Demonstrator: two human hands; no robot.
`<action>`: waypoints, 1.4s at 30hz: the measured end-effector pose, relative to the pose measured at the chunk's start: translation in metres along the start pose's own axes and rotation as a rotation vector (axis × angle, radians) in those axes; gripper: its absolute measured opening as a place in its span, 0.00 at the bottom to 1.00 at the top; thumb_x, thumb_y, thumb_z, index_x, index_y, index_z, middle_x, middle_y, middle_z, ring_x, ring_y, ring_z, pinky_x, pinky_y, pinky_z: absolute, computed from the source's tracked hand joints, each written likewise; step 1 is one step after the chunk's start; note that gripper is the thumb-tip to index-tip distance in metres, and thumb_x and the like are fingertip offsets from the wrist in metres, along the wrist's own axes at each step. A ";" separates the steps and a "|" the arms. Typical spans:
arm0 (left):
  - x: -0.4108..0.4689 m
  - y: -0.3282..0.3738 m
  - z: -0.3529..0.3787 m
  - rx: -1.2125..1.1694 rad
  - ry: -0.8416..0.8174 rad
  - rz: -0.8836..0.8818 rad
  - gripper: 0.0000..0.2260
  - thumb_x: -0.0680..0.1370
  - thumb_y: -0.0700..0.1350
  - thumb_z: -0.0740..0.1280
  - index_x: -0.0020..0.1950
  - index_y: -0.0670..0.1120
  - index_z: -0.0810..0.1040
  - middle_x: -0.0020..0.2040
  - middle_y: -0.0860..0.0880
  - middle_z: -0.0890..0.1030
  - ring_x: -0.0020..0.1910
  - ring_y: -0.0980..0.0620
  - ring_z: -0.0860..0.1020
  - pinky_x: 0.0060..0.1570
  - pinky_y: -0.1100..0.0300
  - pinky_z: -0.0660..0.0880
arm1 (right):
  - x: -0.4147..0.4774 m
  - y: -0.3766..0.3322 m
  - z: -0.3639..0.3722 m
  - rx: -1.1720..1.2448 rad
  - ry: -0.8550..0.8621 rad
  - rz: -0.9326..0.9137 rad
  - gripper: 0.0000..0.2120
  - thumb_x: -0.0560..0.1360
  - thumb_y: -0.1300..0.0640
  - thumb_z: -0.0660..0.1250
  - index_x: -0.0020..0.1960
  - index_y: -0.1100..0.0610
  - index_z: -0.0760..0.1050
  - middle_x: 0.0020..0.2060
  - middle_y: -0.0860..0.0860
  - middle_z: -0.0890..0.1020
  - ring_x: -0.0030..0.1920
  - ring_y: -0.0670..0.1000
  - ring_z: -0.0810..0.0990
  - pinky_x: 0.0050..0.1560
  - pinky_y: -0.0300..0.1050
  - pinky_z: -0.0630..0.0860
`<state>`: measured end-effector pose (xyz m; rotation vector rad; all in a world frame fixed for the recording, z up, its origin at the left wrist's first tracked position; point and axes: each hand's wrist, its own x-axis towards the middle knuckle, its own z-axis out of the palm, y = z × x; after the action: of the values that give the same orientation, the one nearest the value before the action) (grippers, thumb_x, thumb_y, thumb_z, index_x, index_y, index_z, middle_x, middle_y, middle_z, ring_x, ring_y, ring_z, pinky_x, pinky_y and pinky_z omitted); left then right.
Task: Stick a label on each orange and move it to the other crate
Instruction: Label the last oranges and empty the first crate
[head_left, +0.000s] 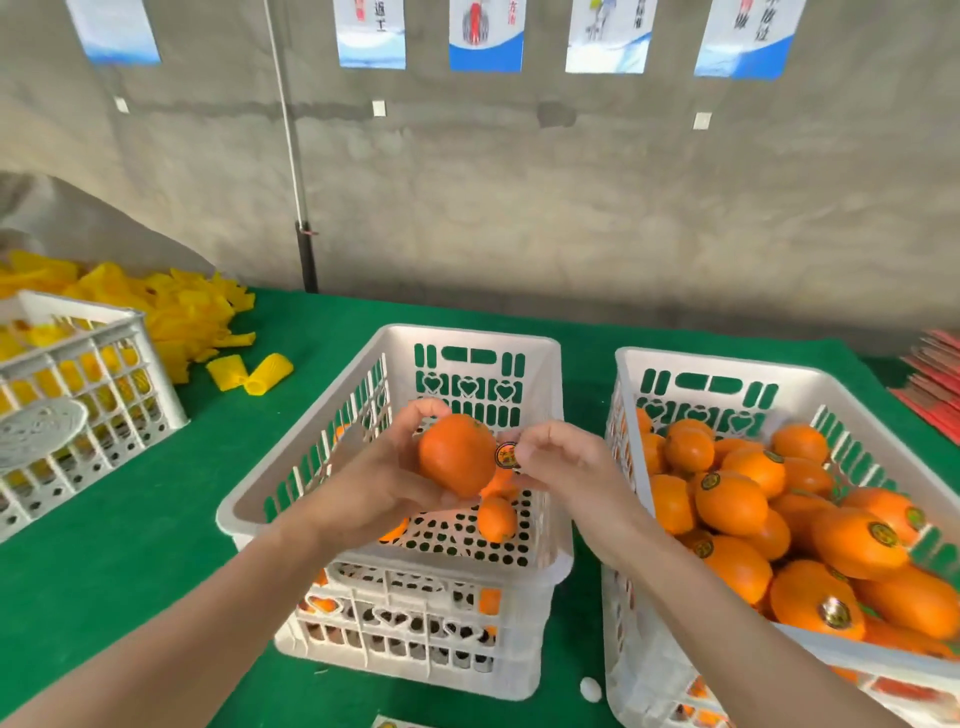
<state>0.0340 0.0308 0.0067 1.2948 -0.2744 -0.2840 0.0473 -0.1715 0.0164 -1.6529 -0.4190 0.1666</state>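
Note:
My left hand (384, 473) grips an orange (456, 453) above the middle white crate (311, 452). My right hand (563, 462) pinches a round dark label (506, 455) against the orange's right side. A few oranges, one of them (497, 518), lie on the perforated floor of that middle crate. The right white crate (675, 364) is heaped with several oranges (730, 504), many bearing round labels.
Both crates stand stacked on other crates on a green table cloth (130, 519). A third white crate (93, 374) sits at the left, with a pile of yellow foam sleeves (182, 312) behind it. Red sheets (935, 384) lie at the far right. A grey wall rises behind.

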 end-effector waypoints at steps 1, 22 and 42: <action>-0.003 -0.001 0.010 -0.083 -0.016 0.008 0.29 0.62 0.22 0.65 0.53 0.50 0.71 0.61 0.39 0.75 0.54 0.37 0.79 0.51 0.45 0.79 | -0.006 -0.006 -0.004 -0.017 -0.033 -0.026 0.07 0.76 0.61 0.65 0.42 0.53 0.78 0.50 0.46 0.83 0.51 0.49 0.82 0.56 0.49 0.78; 0.005 -0.017 0.126 -0.374 0.215 -0.093 0.16 0.71 0.47 0.69 0.57 0.43 0.76 0.48 0.41 0.84 0.47 0.42 0.83 0.46 0.46 0.80 | -0.068 -0.064 -0.078 -0.891 -0.236 -0.249 0.05 0.78 0.53 0.62 0.43 0.48 0.70 0.42 0.42 0.72 0.45 0.39 0.70 0.45 0.37 0.65; 0.007 -0.039 0.152 -0.317 0.167 -0.105 0.20 0.71 0.51 0.66 0.58 0.42 0.75 0.48 0.41 0.84 0.42 0.44 0.84 0.37 0.51 0.80 | -0.098 -0.009 -0.075 -0.622 0.134 -0.375 0.27 0.74 0.41 0.64 0.69 0.49 0.61 0.54 0.43 0.73 0.49 0.39 0.70 0.45 0.34 0.70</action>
<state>-0.0154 -0.1179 0.0072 1.0134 -0.0168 -0.2933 -0.0180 -0.2761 0.0219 -2.1353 -0.7175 -0.3907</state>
